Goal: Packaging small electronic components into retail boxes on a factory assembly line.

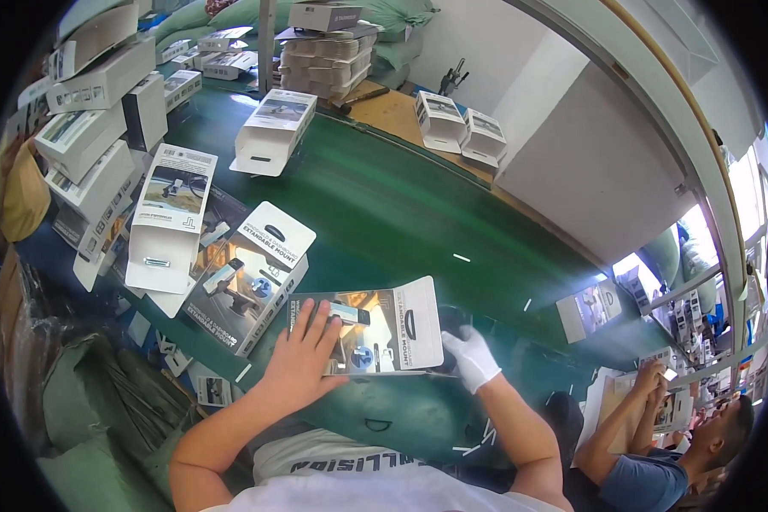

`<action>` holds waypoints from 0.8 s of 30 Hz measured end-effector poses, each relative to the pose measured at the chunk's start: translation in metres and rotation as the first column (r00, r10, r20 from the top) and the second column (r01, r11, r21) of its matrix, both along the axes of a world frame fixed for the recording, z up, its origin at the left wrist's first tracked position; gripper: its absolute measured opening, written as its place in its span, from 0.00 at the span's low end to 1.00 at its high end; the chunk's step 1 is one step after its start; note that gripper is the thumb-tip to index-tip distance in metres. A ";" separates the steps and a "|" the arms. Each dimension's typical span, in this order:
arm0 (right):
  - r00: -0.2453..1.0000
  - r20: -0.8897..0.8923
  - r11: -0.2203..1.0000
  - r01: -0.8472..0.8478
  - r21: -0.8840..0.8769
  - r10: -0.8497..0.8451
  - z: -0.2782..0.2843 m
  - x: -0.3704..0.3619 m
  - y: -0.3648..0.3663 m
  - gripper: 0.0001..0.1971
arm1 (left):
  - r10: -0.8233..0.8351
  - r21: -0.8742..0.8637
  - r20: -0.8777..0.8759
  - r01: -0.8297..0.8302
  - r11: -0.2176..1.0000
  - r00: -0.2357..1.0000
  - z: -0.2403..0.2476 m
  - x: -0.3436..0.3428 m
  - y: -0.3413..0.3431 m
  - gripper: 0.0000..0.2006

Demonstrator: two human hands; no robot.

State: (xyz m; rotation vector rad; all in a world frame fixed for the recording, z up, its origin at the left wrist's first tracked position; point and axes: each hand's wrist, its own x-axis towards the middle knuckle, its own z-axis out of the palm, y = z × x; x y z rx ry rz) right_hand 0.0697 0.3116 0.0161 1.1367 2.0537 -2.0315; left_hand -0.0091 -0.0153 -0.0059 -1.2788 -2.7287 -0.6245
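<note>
My bare left hand (302, 354) lies flat with spread fingers on the printed face of a cardboard packaging box (375, 333). That box rests on the green work surface, and its white end flap with a hanging slot points right. Just beyond the flap, my white-gloved right hand (472, 359) is raised with its thumb and fingers apart, apparently holding nothing. A dark blurred patch beside its fingertips cannot be made out. Left of my left hand lies a similar box (252, 286) with its flap up. An open-ended white box (172, 218) leans beside it.
Stacked boxes (85, 141) crowd the far left. Another box (273, 132) stands on the green belt (427, 209), with flattened cartons (324, 64) piled behind. Two boxes (441, 119) sit on the wooden ledge. At right, a co-worker (657, 452) works near a box (590, 309). Small white strips lie scattered.
</note>
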 end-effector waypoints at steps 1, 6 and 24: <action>0.997 -0.007 0.993 -0.075 0.089 0.076 0.012 -0.002 0.002 0.23 | 0.012 -0.018 -0.006 -0.012 1.000 1.000 -0.001 -0.001 -0.002 0.46; 0.949 0.150 0.832 -0.316 0.457 0.278 0.027 -0.004 -0.009 0.20 | 0.036 -0.090 -0.028 -0.038 0.995 0.999 0.001 0.010 -0.011 0.46; 0.708 -0.423 0.809 -0.375 0.453 0.565 -0.097 -0.002 0.026 0.23 | -0.030 -0.019 -0.102 0.028 0.999 0.994 -0.004 0.016 0.033 0.47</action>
